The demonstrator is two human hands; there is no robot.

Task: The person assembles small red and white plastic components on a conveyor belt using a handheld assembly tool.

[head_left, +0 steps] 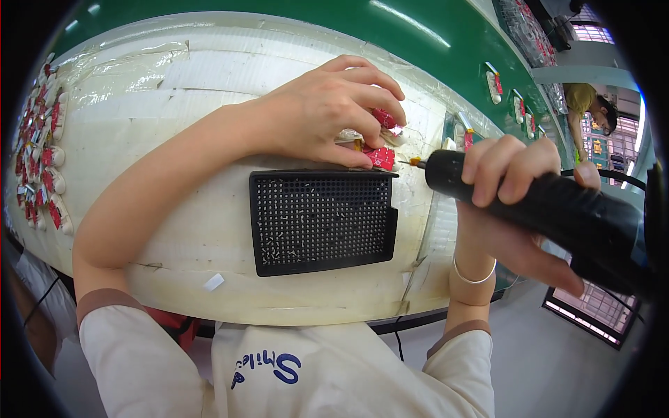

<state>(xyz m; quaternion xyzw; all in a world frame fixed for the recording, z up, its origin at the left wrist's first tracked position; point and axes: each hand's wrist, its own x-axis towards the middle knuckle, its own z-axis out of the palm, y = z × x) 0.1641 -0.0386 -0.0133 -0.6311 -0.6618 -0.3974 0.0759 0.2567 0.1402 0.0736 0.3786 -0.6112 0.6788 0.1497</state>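
Observation:
My left hand reaches over the far edge of the black tray, its fingers curled and closed around a small red-and-white piece. Another red piece shows under the same fingers; they partly hide both. In my right hand is a black electric screwdriver, held nearly level. Its thin bit points left, close to the nearer red piece; whether it touches, I cannot tell. The black tray has a perforated bed with rows of tiny screws, some lying loose in its near left corner.
Many similar red-and-white pieces are heaped along the table's left edge. A green surface runs behind, carrying several more pieces at right. A small white slip lies near the front. Another person leans in at far right.

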